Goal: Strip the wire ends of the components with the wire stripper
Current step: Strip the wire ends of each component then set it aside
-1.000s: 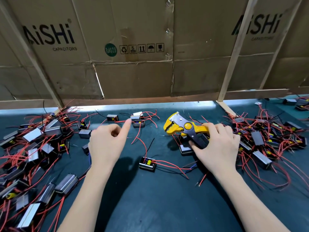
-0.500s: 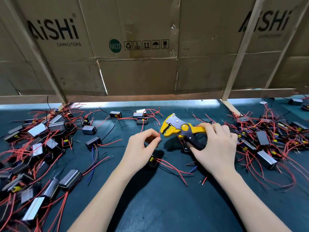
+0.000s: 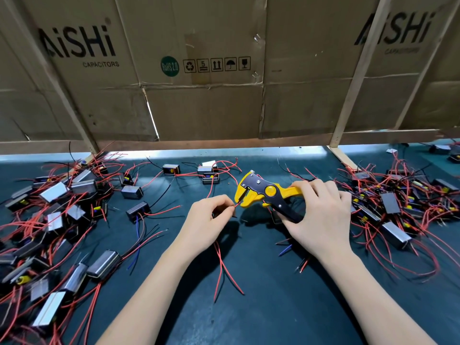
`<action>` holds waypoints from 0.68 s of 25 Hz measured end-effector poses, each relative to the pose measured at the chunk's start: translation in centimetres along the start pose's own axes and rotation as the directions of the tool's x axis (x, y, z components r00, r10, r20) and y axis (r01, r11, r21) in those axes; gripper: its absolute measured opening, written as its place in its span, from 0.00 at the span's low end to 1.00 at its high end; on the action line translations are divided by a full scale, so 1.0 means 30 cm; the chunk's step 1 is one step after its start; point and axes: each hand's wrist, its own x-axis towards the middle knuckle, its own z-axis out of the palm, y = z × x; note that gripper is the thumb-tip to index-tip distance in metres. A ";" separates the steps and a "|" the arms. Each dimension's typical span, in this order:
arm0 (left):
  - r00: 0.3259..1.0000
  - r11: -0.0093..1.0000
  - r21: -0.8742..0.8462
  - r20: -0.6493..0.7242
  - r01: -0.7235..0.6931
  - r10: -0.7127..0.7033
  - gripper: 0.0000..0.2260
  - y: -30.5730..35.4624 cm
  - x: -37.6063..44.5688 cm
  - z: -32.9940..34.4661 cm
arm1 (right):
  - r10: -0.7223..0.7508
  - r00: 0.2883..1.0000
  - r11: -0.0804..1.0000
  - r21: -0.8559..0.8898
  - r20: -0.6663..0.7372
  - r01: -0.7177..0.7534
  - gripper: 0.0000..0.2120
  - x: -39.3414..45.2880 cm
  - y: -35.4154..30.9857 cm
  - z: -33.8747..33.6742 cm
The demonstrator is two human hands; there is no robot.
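Note:
My right hand (image 3: 321, 217) grips the handles of a yellow and black wire stripper (image 3: 258, 191), its jaws pointing left. My left hand (image 3: 207, 224) pinches the end of a red wire (image 3: 220, 265) and holds its tip at the stripper's jaws. The wire trails down from under my left hand across the dark mat; its component is hidden beneath the hand. Both hands hover just above the mat near the table's middle.
A big pile of small black and silver components with red wires (image 3: 49, 220) covers the left side. Another pile (image 3: 398, 202) lies at the right. A few loose components (image 3: 209, 174) sit behind the hands. A cardboard wall (image 3: 199, 95) with wooden struts closes the back.
My left hand came in from the left pile, picked up a red wire end and brought it to the stripper's jaws. My right hand has kept the stripper nearly still.

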 end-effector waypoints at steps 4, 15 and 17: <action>0.999 0.999 0.011 0.003 -0.039 0.039 0.08 -0.001 0.003 -0.002 | -0.008 1.000 1.000 -0.005 -0.008 0.008 0.20 0.006 0.002 -0.005; 0.996 0.996 0.036 0.024 -0.086 0.085 0.08 -0.011 0.003 -0.012 | -0.013 1.000 1.000 -0.014 0.005 0.013 0.18 0.007 0.009 -0.010; 0.996 0.995 0.040 0.028 -0.091 0.090 0.08 -0.010 0.002 -0.012 | -0.022 1.000 1.000 -0.005 0.003 0.022 0.17 0.008 0.009 -0.012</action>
